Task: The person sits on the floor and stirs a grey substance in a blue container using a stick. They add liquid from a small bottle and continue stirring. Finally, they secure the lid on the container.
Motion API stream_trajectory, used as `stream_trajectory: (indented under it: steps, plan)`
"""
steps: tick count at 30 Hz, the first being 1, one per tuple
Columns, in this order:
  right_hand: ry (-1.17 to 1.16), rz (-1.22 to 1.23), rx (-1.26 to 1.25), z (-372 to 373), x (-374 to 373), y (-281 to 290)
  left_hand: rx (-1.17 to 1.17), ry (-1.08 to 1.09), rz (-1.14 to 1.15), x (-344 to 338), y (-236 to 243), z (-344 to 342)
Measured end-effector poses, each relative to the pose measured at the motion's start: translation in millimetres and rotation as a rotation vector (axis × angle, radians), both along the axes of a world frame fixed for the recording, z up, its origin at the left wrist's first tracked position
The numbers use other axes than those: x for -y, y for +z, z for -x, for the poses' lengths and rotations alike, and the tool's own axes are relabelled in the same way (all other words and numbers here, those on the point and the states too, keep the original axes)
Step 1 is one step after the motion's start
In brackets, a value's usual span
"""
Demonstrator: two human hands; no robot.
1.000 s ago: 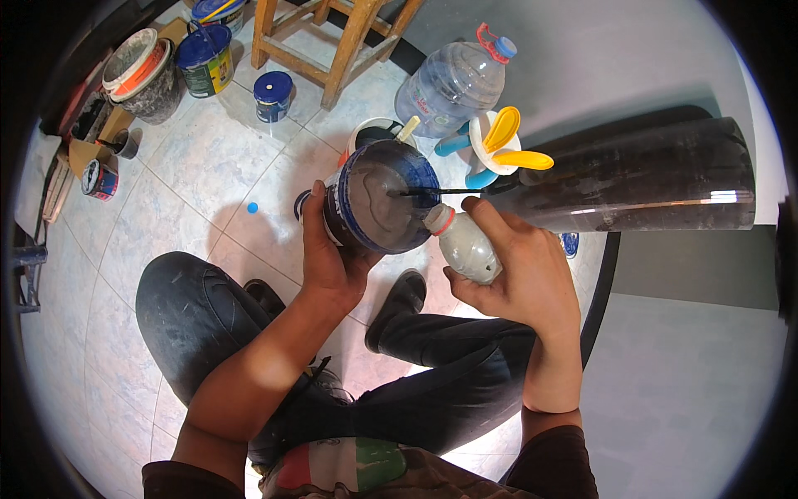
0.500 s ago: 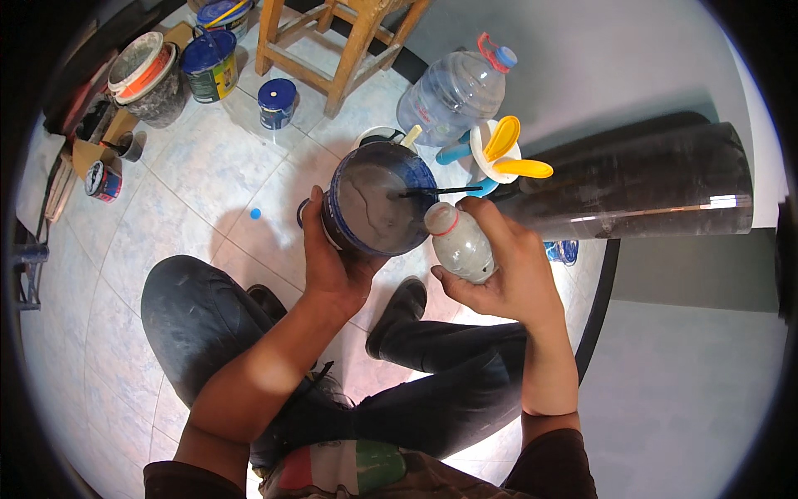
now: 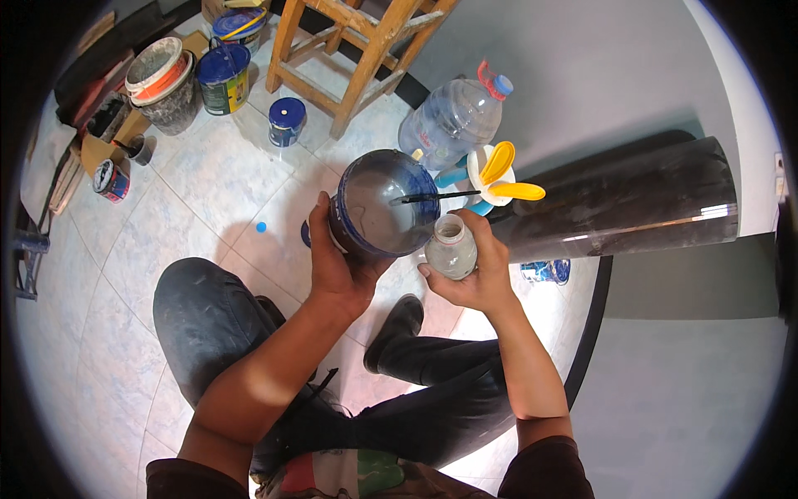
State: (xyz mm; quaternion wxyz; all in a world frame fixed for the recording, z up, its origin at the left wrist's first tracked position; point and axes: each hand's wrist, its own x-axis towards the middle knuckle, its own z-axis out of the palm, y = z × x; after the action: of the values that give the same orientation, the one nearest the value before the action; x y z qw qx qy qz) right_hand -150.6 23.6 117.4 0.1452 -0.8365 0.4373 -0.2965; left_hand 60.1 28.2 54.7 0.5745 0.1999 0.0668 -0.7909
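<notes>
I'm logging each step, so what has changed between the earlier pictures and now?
The right hand has turned the bottle from tipped toward the bucket to more upright, mouth up. Nothing was grasped or let go; the left hand still holds the bucket.

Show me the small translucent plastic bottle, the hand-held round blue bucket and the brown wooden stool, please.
Small translucent plastic bottle (image 3: 453, 257), head view: its body.
Hand-held round blue bucket (image 3: 386, 164), head view: inner wall.
Brown wooden stool (image 3: 363, 79), head view: a leg.

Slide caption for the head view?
Left hand holds a blue bucket of grey liquid, right hand an open bottle.
</notes>
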Motion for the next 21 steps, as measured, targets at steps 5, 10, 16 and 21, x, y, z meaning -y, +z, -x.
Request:
stream_trajectory:
  steps: [5, 10, 16, 21]
  plan:
    - [-0.081, -0.094, 0.158, 11, 0, -34, -0.057, 0.050, 0.003, -2, 4, -8]
    - [-0.253, -0.385, 0.512, 5, 22, -90, -0.045, 0.087, 0.013, 4, 15, -21]
    - [-0.678, -0.472, 0.366, 55, 55, -210, -0.047, 0.136, 0.009, 15, 19, -32]
    - [-1.107, -0.236, 0.347, 56, 42, -301, -0.002, 0.223, 0.005, 23, 29, -50]
